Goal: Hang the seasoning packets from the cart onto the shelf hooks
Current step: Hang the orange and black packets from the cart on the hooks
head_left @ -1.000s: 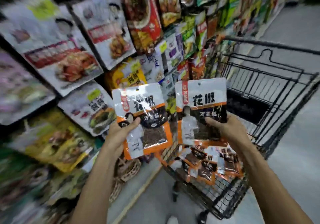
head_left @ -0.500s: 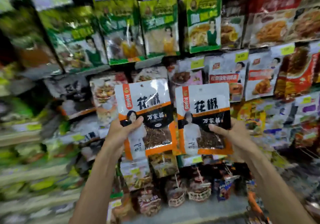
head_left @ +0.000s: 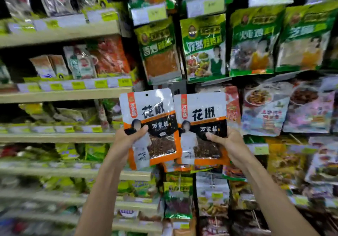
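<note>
Seasoning packets (head_left: 148, 107), two of the same kind, are held up side by side before the shelf. At far left are shelf boards (head_left: 60, 95) with yellow tags. The left hand (head_left: 126, 140) grasps the left packet (head_left: 161, 144) low, thumb on front. The right packet (head_left: 201, 107) meets it edge to edge, and the right hand (head_left: 228, 142) grasps it the same way. Green packets (head_left: 203, 47) hang above.

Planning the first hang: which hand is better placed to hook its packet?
Likely the right hand: its right packet fronts the hanging packets, while the left hand holds the left packet nearer the flat shelves.
</note>
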{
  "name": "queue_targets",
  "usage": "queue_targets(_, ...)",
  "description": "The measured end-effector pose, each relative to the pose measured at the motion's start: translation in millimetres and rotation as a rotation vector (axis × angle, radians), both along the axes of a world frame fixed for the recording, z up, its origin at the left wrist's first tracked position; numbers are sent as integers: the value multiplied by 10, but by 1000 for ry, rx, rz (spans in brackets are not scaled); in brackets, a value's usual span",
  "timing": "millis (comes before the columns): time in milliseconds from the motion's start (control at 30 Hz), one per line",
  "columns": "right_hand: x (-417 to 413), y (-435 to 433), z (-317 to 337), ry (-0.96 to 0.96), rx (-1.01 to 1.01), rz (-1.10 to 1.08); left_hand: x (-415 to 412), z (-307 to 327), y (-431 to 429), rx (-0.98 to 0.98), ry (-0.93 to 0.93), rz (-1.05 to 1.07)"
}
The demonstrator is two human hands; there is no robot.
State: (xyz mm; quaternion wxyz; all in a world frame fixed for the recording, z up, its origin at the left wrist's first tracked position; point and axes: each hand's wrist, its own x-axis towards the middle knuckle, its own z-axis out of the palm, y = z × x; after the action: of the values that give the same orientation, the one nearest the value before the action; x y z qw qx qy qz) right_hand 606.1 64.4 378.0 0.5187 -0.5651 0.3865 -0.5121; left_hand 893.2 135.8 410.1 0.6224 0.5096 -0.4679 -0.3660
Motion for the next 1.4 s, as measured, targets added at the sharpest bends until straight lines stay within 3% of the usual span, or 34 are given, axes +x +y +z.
queue_targets(300,807,-479,38,3,23,47,644,43,-145,24,10,79)
queue_targets(900,1083,-1202,21,3,24,111,757,4,-605,-34,43,77)
queue_targets(1400,1404,-1640,126,20,86,-190,664,10,-698,-22,51,72)
